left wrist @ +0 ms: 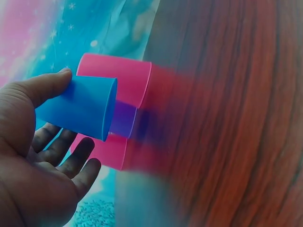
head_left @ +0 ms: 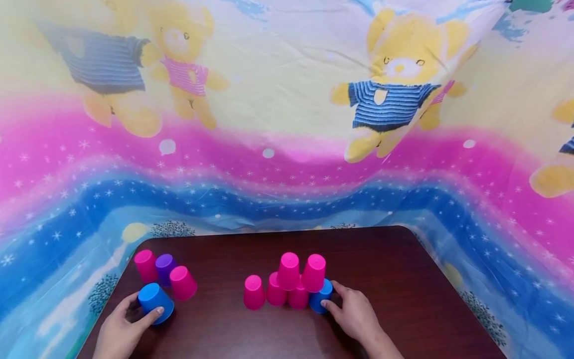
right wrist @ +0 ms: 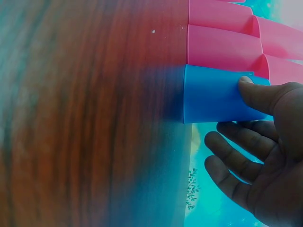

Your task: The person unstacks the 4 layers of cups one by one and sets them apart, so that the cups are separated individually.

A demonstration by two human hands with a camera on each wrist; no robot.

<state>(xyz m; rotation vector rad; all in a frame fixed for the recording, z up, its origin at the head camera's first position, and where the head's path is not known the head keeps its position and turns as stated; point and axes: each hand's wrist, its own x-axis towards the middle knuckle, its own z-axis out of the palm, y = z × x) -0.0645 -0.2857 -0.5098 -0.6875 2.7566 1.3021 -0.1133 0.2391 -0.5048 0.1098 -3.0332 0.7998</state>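
Observation:
My left hand (head_left: pixel 118 326) pinches an upside-down blue cup (head_left: pixel 154 301) between thumb and fingers at the table's left side. In the left wrist view this blue cup (left wrist: pixel 83 106) has its rim farther from the tabletop than the cups behind it. Those are two pink cups (head_left: pixel 183 283) and a purple cup (head_left: pixel 165 269), all mouth down. My right hand (head_left: pixel 356 314) grips another blue cup (head_left: pixel 320 299), thumb on its near side, at the right end of a row. Pink cups (head_left: pixel 298 297) fill the rest of that row, with two pink cups (head_left: pixel 289 269) stacked on top.
The dark wooden table (head_left: pixel 224 334) has rounded far corners. A printed cloth (head_left: pixel 278 184) with teddy bears hangs behind and around it. At the row's left end, one pink cup (head_left: pixel 254 292) has no cup on top.

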